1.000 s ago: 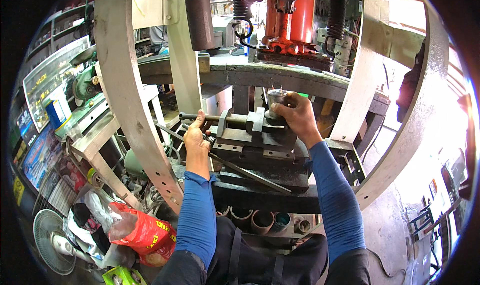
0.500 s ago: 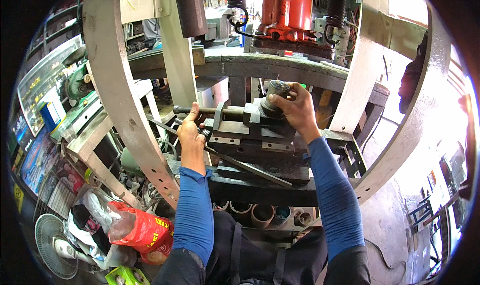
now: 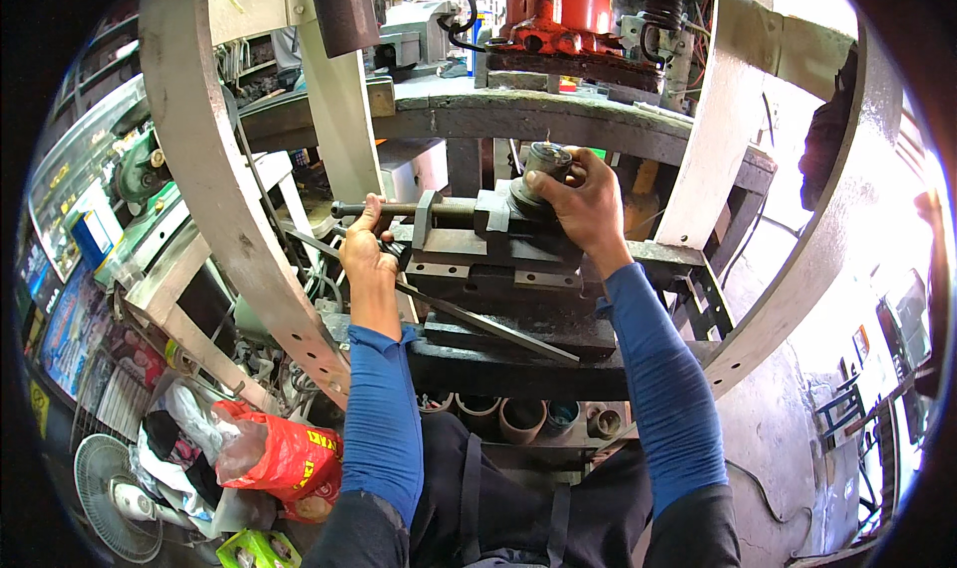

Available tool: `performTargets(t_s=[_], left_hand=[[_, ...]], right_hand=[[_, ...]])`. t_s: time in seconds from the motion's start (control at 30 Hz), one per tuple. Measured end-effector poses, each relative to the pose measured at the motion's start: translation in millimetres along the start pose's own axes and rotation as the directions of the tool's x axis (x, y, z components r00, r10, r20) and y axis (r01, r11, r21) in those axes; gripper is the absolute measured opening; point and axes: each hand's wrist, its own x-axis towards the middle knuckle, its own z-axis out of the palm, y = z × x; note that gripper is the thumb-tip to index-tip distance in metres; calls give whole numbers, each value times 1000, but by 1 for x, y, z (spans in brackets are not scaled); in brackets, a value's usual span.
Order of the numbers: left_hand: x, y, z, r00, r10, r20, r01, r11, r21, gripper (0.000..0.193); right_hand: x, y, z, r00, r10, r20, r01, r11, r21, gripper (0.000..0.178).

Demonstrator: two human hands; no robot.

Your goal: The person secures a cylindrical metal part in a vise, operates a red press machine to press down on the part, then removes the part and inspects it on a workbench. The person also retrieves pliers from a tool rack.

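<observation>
At the left end of the machine vise (image 3: 498, 247), the left hand (image 3: 369, 257) lays its thumb across the screw rod (image 3: 402, 209), its finger grip too hidden to tell, while the right hand (image 3: 586, 191) pinches a stepped metal cylinder (image 3: 547, 159) at the vise's right end.

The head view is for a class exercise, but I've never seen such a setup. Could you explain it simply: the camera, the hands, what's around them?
No robot here: a person works with bare hands. A fisheye camera worn on the head looks down, so straight edges bend near the rim. The right hand grips a grey metal cylindrical part at the right end of a dark metal vise. The left hand is at the outer end of the vise's long dark metal screw; its grip is partly hidden. A long flat grey metal bar slants across the vise's front. Off-white posts flank this, with a red metal cylinder beyond.
</observation>
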Motion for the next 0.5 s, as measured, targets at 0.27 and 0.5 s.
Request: performTargets(t_s=[0.27,0.5], left_hand=[[-4,3,3,996,-30,88,33,999,-28,13],[-10,2,15,967,57,-248,-52,998,25,24]], right_hand=[[-1,-1,-7,999,-34,-26,32,997,-69,54],[-2,-5,-4,999,-29,-31,28,998,-53,52]])
